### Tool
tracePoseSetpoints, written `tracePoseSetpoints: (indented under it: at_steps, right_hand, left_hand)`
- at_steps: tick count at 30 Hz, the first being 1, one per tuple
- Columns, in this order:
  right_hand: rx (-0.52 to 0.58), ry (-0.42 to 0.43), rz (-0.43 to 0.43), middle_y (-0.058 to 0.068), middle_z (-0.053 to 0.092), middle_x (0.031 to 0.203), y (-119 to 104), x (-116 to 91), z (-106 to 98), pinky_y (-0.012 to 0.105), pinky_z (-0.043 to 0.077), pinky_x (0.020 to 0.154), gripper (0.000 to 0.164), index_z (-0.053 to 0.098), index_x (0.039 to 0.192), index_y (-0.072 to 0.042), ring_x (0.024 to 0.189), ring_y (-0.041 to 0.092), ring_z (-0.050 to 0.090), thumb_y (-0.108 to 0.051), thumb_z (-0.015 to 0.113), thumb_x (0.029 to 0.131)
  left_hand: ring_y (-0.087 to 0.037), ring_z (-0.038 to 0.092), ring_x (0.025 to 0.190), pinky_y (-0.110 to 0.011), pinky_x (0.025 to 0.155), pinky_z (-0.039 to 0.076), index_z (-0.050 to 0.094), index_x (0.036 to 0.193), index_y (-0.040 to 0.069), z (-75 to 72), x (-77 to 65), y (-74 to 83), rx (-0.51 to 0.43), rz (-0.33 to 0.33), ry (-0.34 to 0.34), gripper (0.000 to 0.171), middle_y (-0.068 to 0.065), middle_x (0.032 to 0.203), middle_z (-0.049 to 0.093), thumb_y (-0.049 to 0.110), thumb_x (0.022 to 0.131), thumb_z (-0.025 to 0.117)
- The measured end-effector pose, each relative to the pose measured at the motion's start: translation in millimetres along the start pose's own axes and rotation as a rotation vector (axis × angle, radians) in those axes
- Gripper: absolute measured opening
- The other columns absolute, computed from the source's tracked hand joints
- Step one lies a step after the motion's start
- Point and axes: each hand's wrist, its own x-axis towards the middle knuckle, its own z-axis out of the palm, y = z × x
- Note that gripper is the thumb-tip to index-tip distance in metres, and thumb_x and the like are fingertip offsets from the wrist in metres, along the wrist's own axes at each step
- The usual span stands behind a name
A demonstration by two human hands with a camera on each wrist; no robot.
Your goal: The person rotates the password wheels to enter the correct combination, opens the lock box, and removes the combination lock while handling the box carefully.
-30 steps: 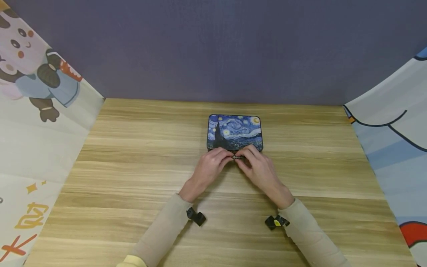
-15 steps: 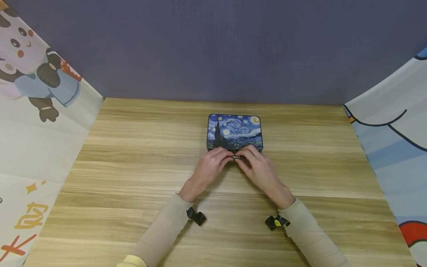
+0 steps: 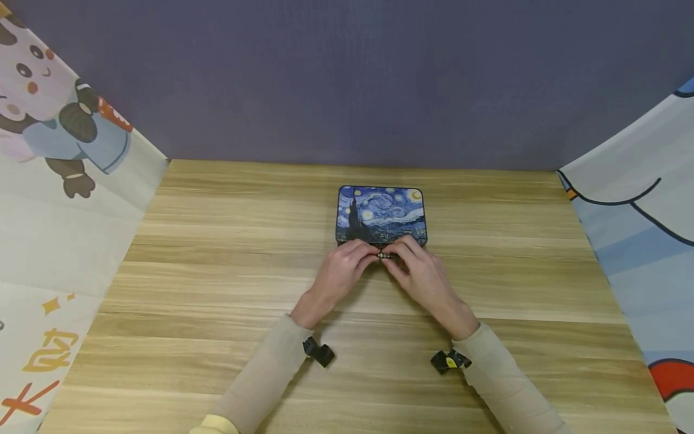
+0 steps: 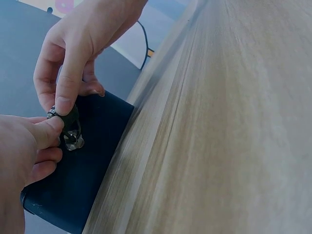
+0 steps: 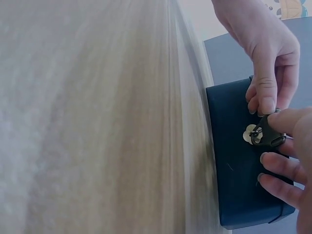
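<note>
Against the front side of a dark box (image 5: 236, 190), whose lid shows a swirling blue night-sky painting (image 3: 382, 214), both hands meet at one small lock. This dark metal lock (image 5: 269, 136) hangs on a round silvery plate (image 5: 248, 134) on the box's front; ridged dials seem to show between the fingertips. From the left, my left hand (image 3: 340, 268) pinches the lock between thumb and forefinger. My right hand (image 3: 420, 271) pinches its other end the same way. Fingers of the right hand (image 5: 280, 170) lie close to the box front. Fingertips hide part of the lock.
The box stands on a wood-grain table (image 3: 244, 241), some way before a dark grey-blue wall (image 3: 347, 84). Printed cartoon panels border the left and right sides. A small black camera is strapped to each wrist.
</note>
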Motion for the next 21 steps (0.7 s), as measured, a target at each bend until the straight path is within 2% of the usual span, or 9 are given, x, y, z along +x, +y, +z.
tracePoseSetpoints:
  at_steps: [21]
  right_hand:
    - [0.011, 0.000, 0.017, 0.005, 0.066, 0.102, 0.3, -0.7, 2.9, 0.027, 0.051, 0.054, 0.027, 0.069, 0.106, -0.008, 0.071, 0.013, 0.058, -0.009, 0.086, 0.085]
  left_hand:
    - [-0.017, 0.073, 0.088, -0.024, 0.083, 0.062, 0.077, 0.100, 0.004, -0.6, 0.6, -0.5, -0.008, -0.001, 0.000, 0.010, -0.006, 0.096, 0.076, 0.008, 0.091, 0.079]
